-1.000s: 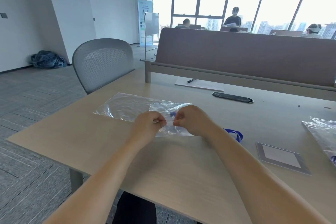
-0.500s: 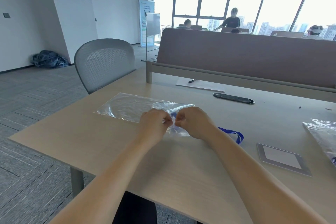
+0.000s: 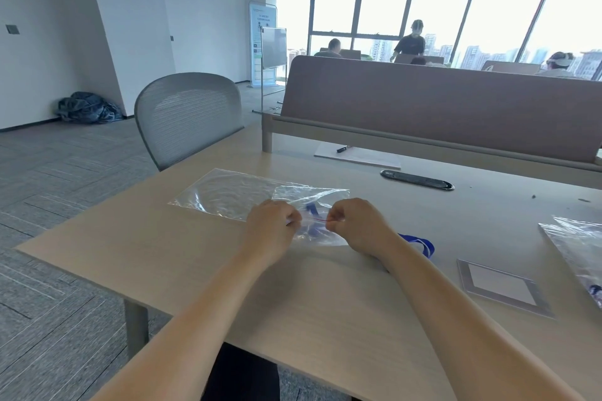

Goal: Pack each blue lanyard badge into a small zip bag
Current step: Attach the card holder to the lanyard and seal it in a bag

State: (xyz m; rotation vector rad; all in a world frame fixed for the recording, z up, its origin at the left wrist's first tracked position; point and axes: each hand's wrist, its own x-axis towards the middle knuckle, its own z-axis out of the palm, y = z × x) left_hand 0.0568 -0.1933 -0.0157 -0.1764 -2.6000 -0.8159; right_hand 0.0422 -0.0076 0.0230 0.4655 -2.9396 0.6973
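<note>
1. A small clear plastic zip bag (image 3: 325,198) with a thin red seal line rests on the light wooden desk (image 3: 195,270), directly in front of the person.
2. The left end of the bag's seal edge is pinched by the left hand (image 3: 272,228); its grip is closed on the bag, with the fingers curled.
3. The same edge is pinched further right by the right hand (image 3: 358,226), whose grip is also closed on the bag. The two hands are near each other but apart.
4. A blue lanyard strap (image 3: 312,209) is seen through the bag's film between the hands.
5. A blue loop (image 3: 422,242) lies on the desk just beside the right wrist, outside the bag. Whether it joins the strap inside cannot be told, as the right hand hides the link.
6. A larger clear plastic bag (image 3: 224,195) lies flat on the desk behind the hands, partly overlapped by the small bag.
7. A clear rectangular badge holder (image 3: 501,286) with a white insert lies flat to the right, well apart from the hands. A pile of clear bags (image 3: 580,244) is seen at the right edge.
</note>
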